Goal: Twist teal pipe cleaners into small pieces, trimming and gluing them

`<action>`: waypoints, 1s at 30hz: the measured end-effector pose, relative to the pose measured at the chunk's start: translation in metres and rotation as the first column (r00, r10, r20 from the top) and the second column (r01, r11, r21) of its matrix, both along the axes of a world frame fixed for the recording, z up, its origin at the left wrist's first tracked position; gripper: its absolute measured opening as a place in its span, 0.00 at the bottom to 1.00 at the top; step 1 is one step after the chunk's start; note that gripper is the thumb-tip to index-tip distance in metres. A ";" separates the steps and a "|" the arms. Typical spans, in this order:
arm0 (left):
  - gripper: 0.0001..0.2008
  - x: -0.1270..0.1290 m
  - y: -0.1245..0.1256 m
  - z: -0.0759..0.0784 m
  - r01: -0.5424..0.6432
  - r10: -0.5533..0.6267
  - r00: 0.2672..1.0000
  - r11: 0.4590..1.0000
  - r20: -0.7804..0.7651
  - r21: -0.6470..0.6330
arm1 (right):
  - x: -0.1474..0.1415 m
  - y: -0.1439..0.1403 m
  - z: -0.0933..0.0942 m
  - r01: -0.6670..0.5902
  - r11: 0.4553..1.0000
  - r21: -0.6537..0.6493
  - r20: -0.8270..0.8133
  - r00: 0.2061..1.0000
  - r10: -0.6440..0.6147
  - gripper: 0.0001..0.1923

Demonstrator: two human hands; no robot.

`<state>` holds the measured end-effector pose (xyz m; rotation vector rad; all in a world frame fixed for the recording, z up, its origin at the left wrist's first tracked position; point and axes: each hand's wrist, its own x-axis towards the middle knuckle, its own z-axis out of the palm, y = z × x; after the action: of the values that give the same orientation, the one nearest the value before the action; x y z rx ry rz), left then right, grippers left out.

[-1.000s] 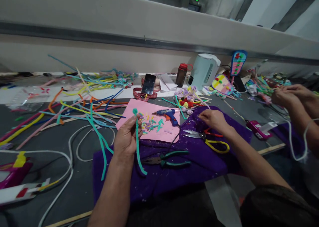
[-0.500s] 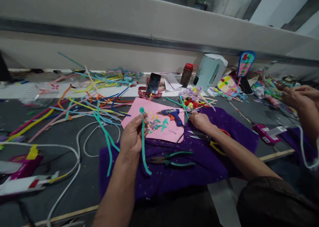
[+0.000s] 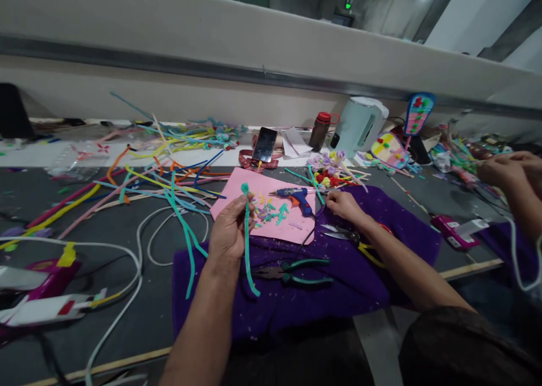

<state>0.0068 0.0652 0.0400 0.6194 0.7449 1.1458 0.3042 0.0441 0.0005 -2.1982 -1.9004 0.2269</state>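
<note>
Teal pipe cleaner (image 3: 247, 233) pinched upright in the left hand (image 3: 231, 231), curled tip up top, long tail dangling over the purple cloth (image 3: 296, 295). Fingers clamped on the stem. Right hand (image 3: 344, 204) out by the blue glue gun (image 3: 298, 196) at the edge of the pink foam sheet (image 3: 262, 205), fingers loosely curled, gripping nothing as far as can be seen. Scissors (image 3: 351, 240) and green-handled pliers (image 3: 296, 270) just below. Risk, probably: hot nozzle close to fingertips, or the cord snagging and dragging those cut bits (image 3: 271, 212) across the surface. Another person's hands (image 3: 508, 169) busy far right.
</note>
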 end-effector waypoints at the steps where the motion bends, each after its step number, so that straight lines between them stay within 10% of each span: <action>1: 0.12 0.000 0.000 0.001 -0.002 0.002 1.000 1.000 -0.007 0.000 | 0.005 -0.002 -0.002 0.028 0.999 0.041 -0.121 0.992 -0.022 0.10; 7: 0.12 0.001 -0.002 0.003 -0.006 0.006 1.000 1.000 -0.026 0.008 | 0.022 -0.005 -0.006 0.146 0.980 0.137 -0.388 0.918 -0.083 0.10; 20: 0.12 0.002 -0.002 0.003 0.009 -0.009 1.000 1.000 -0.011 0.005 | -0.004 0.003 0.007 -0.040 0.994 -0.102 0.189 0.980 0.059 0.12; 30: 0.12 0.000 -0.001 0.002 -0.007 0.006 1.000 1.000 0.004 0.004 | -0.002 0.010 0.002 0.044 0.998 -0.037 -0.021 0.999 -0.044 0.12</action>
<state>0.0069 0.0639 0.0418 0.6180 0.7420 1.1543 0.3023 0.0544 0.0024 -2.2492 -1.8489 0.2789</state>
